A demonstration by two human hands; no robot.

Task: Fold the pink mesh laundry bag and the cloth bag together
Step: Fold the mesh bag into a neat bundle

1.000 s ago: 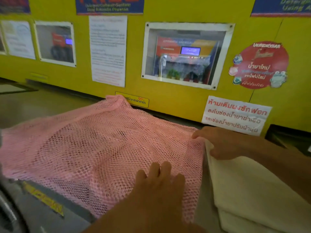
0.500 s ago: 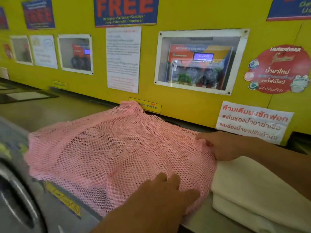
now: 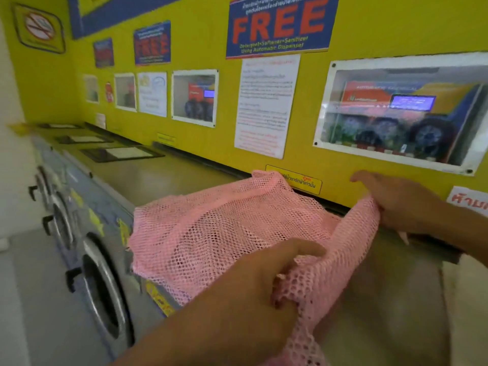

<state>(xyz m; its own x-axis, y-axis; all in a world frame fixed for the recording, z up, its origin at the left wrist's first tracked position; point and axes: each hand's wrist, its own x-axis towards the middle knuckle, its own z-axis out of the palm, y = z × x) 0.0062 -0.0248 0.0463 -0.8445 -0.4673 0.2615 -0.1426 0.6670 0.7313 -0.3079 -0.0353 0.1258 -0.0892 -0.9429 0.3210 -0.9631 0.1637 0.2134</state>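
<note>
The pink mesh laundry bag [image 3: 224,233] lies spread over the top of a washing machine, its left part hanging past the front edge. My left hand [image 3: 264,283] pinches the bag's near right corner and holds it lifted. My right hand [image 3: 396,204] grips the far right corner against the yellow wall. The right edge of the bag is raised off the surface between both hands. Only a sliver of the cream cloth bag [image 3: 467,299] shows at the right frame edge.
A row of grey front-loading washers [image 3: 97,281] runs along the left, with their flat tops [image 3: 163,178] reaching back. The yellow wall [image 3: 206,143] carries posters and a glass-fronted dispenser window [image 3: 396,114]. The floor is at the lower left.
Both hands went from pressing flat on the mesh bag to gripping its right corners and lifting that edge. The view swung left, so the cloth bag slid almost out of frame.
</note>
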